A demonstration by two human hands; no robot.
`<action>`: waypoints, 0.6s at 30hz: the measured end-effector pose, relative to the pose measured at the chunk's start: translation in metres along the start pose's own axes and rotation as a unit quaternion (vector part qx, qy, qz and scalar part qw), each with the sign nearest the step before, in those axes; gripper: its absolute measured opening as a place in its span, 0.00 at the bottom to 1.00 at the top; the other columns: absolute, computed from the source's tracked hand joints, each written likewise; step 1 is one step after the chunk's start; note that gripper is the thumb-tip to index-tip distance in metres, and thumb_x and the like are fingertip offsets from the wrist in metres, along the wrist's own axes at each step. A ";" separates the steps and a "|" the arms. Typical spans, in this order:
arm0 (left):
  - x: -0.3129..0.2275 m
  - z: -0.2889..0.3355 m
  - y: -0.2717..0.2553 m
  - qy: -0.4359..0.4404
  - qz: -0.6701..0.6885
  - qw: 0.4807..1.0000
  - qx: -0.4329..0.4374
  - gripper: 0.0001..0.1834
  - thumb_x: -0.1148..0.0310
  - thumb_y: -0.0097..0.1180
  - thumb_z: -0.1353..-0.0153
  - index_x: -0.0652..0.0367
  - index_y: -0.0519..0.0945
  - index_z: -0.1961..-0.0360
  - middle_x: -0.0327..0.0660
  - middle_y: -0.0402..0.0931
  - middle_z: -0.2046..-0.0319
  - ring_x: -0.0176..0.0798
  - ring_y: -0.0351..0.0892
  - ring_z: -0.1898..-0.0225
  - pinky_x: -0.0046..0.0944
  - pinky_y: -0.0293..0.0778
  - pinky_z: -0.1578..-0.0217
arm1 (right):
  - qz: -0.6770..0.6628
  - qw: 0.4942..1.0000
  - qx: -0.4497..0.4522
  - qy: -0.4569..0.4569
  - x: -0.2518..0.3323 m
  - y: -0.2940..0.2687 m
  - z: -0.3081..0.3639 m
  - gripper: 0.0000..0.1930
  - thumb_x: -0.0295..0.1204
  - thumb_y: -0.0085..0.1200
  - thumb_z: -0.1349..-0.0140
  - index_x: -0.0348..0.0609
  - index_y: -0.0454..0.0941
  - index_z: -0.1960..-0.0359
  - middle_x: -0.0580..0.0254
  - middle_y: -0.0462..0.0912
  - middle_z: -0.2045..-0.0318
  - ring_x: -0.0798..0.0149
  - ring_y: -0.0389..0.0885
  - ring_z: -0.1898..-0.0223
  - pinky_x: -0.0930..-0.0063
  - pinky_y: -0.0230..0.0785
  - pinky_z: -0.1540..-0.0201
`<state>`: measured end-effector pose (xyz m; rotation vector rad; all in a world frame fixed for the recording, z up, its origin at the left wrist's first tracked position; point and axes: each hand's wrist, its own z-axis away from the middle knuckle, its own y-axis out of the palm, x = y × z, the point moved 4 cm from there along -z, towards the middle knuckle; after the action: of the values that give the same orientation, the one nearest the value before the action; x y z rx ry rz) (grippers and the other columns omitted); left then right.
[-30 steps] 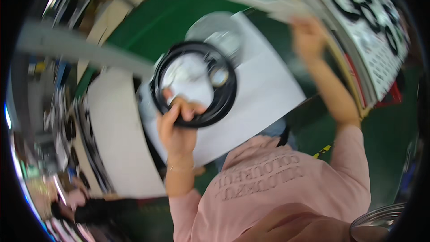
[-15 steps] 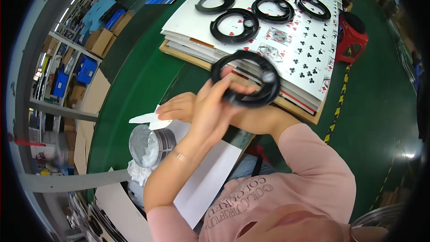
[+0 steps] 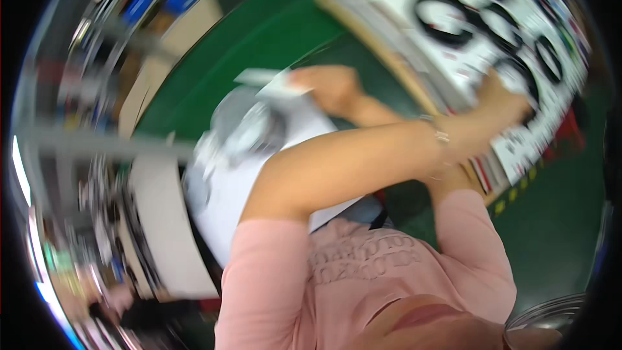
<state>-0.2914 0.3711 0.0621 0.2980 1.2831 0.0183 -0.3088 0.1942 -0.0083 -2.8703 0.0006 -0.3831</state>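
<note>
My left arm reaches across to the right over my right forearm. Its hand [image 3: 500, 102] closes on the near-left rim of a black ring [image 3: 532, 84], which is at the surface of the stack of white printed sheets [image 3: 463, 68]; blur hides whether it rests there. My right hand [image 3: 334, 87] is closed round a flat white scraper-like piece [image 3: 262, 79], beyond a see-through round tub [image 3: 243, 120] with whitish stuff inside. Several more black rings [image 3: 445, 21] lie on the sheets. Both hands are smeared by motion.
A white sheet [image 3: 304, 123] lies under the tub, with crumpled white tissue [image 3: 208, 152] beside it. A grey metal rail [image 3: 116, 142] and shelving stand at the left. The green floor [image 3: 551, 220] shows at the right.
My left hand has carried the black ring rightward from the stack's near edge onto the sheets. The view has swung, so the tub and stack sit farther right. My right hand keeps the white piece.
</note>
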 end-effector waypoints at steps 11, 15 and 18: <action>0.013 0.254 -0.221 0.294 -0.280 0.910 -0.081 0.22 0.73 0.53 0.55 0.61 0.69 0.54 0.48 0.67 0.56 0.46 0.66 0.52 0.40 0.62 0.51 | -0.107 0.978 -0.103 0.149 0.006 -0.018 0.000 0.16 0.22 0.49 0.43 0.32 0.65 0.54 0.50 0.73 0.58 0.62 0.74 0.58 0.73 0.68 0.55; 0.072 0.357 -0.291 0.116 -0.229 0.920 -0.295 0.20 0.77 0.50 0.48 0.63 0.67 0.52 0.42 0.69 0.56 0.36 0.68 0.52 0.35 0.62 0.50 | -0.073 0.992 0.072 0.077 0.057 -0.012 -0.081 0.17 0.20 0.47 0.43 0.32 0.63 0.51 0.50 0.69 0.53 0.62 0.69 0.52 0.75 0.63 0.50; 0.086 0.397 -0.308 0.074 -0.069 0.921 -0.376 0.19 0.79 0.48 0.47 0.63 0.66 0.52 0.43 0.71 0.59 0.35 0.68 0.53 0.33 0.63 0.51 | -0.036 0.958 0.279 0.062 0.092 0.015 -0.133 0.16 0.24 0.45 0.42 0.40 0.67 0.51 0.59 0.74 0.56 0.68 0.72 0.57 0.80 0.64 0.57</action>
<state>0.0621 0.0073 0.0107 -0.4649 1.3486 0.4117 -0.2541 0.1451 0.1360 -2.2899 -0.1635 -0.4867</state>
